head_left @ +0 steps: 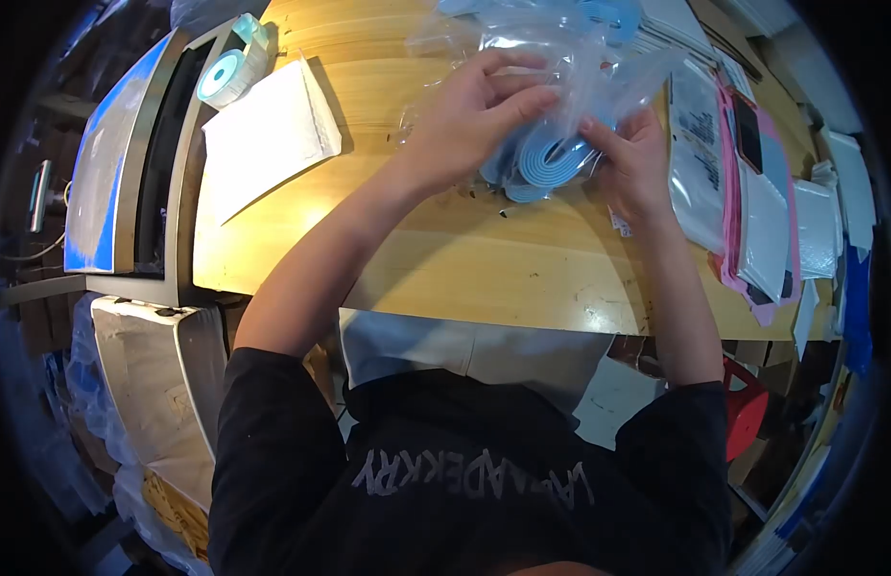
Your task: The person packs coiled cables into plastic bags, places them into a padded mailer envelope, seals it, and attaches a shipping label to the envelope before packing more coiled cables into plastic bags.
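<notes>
Over the wooden table, a clear plastic bag (587, 84) is between my hands. My left hand (488, 113) grips its upper left side, thumb and fingers curled together. On the right, my right hand (639, 158) pinches the bag's side between thumb and fingers. A light blue flat band, wound into a coil (551, 165), shows just below the bag's opening; reflections hide whether it lies fully inside. More clear bags and a second blue piece (613, 17) lie beyond my hands at the table's far edge.
A white padded envelope (268, 144) and a tape roll in its dispenser (225, 77) are at the left. To the right are printed plastic bags (695, 144), pink packaging (728, 202) and a dark phone-like object (747, 132). A red stool (745, 413) stands below the table.
</notes>
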A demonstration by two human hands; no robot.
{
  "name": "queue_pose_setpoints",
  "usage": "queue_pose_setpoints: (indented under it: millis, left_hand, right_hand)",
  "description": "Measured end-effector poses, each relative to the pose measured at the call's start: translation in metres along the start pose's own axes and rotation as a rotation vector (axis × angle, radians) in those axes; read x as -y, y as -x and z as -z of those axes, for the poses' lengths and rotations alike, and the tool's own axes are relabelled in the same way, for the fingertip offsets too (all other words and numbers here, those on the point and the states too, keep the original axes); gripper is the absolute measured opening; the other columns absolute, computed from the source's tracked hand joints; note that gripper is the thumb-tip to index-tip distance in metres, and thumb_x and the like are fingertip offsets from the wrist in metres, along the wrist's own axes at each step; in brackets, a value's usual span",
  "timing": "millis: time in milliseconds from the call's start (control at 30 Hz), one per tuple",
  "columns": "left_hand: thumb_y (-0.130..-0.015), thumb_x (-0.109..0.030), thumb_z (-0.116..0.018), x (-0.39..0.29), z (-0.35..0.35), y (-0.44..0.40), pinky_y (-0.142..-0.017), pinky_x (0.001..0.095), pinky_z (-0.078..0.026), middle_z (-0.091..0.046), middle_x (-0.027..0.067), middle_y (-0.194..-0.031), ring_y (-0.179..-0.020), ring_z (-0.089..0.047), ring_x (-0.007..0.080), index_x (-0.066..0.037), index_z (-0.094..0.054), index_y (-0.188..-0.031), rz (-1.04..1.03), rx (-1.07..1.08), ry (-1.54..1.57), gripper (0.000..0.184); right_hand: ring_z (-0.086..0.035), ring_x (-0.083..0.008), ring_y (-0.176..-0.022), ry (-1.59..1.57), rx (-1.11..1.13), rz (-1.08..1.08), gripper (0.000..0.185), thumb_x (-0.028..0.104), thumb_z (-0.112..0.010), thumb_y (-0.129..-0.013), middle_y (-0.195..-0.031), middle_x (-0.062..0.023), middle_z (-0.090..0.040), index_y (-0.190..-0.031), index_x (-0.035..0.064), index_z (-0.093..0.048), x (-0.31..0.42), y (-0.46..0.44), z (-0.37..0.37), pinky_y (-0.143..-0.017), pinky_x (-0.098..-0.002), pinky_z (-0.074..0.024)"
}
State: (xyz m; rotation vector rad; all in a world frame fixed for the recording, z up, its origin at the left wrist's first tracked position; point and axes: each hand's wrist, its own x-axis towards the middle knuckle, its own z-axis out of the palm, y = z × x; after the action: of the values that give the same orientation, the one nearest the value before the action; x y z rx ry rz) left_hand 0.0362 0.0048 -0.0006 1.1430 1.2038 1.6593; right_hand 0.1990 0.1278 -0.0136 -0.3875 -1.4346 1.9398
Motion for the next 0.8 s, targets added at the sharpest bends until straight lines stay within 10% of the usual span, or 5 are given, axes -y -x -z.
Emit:
queue_pose_setpoints:
  millis: [700, 800]
  left_hand:
    - [-0.104, -0.019, -0.048, 0.000, 0.011, -0.004, -0.069, 0.0232, -0.051, -0.069, 0.0046, -0.096, -0.080, -0.062, 0.0075, 0.001, -0.063, -0.121, 0.161, -0.140, 0.249, 0.030]
    - [-0.104, -0.019, -0.048, 0.005, -0.002, 0.001, -0.078, 0.0258, -0.055, -0.067, 0.0115, -0.110, -0.092, -0.066, 0.0166, 0.004, -0.057, -0.124, 0.075, -0.102, 0.261, 0.032]
  right_hand:
    - [-0.063, -0.0189, -0.105, -0.345, 0.129, -0.084, 0.037, 0.008, -0.064, -0.095, -0.123, -0.0099, -0.060, -0.129, 0.0040, -0.050, 0.016, -0.018, 0.053, -0.089, -0.0334, -0.0543]
    - [-0.064, -0.0189, -0.101, 0.293, 0.173, 0.046, 0.042, 0.010, -0.070, -0.091, -0.118, -0.0110, -0.061, -0.128, 0.0025, -0.049, 0.007, 0.001, 0.000, -0.086, -0.0320, -0.0544]
